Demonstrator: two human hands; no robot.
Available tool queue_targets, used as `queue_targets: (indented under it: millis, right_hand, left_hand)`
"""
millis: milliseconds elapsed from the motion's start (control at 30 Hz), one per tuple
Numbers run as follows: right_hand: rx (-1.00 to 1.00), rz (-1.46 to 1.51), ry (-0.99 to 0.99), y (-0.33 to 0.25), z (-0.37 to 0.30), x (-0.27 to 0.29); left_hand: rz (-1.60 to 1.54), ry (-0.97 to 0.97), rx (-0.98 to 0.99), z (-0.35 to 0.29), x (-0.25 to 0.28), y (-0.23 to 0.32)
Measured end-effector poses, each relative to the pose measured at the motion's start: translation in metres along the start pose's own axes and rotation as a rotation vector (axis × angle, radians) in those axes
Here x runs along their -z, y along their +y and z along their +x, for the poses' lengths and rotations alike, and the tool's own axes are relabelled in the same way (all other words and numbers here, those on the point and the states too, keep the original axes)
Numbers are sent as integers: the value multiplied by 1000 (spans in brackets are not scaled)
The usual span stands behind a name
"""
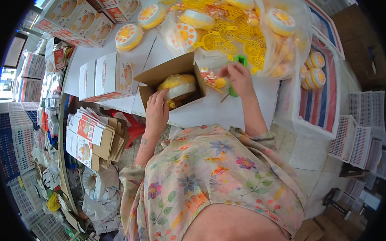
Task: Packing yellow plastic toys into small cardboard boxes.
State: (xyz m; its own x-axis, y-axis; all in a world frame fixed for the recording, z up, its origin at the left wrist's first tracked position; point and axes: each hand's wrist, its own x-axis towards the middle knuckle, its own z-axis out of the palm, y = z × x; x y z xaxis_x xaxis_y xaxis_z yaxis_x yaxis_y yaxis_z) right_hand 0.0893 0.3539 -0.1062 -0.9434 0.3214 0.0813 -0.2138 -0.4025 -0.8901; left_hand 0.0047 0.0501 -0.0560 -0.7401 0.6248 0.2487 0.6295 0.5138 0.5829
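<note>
An opened cardboard box [182,105] stands at the table's front edge with its brown flaps raised. Inside lies a round yellow-and-white toy [179,85] in clear film, with a small yellow piece beside it. My left hand [157,108] is closed over the box's left near edge, its fingertips reaching in by the toy. Right of the box, my right hand [239,79] is raised over the table, fingers bent and pressed together; what they hold, if anything, is hidden. Beside it are a clear packet of small orange and white pieces [208,75], a yellow ball [220,82] and a green piece [240,60].
A large clear bag [275,45] spills yellow net scoops [245,31] across the back. More round toys [129,37] lie nearby. Printed boxes [113,76] stand left, flattened cartons [91,136] below them. A striped-lined bin [320,99] with round toys is at right.
</note>
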Motion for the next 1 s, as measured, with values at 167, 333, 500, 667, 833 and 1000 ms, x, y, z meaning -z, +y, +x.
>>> queue_targets:
  millis: [167, 333, 500, 667, 833, 1000]
  right_hand:
    - [-92, -627, 289, 69, 45, 78]
    - [96, -1556, 526, 94, 98, 127]
    - [-98, -1674, 535, 92, 155, 121]
    - [-92, -1582, -9, 111, 196, 72]
    - [-86, -1399, 18, 181, 206, 91]
    - [94, -1205, 244, 172, 201, 116]
  left_hand:
    - [-103, -42, -96, -9, -16, 8]
    - [-146, -49, -105, -14, -18, 12]
    - [-115, -62, -57, -18, -10, 8]
    - [-137, -54, -26, -22, -9, 5]
    - [-148, -107, -118, -3, -9, 8]
    - [-175, -112, -120, -3, -8, 5]
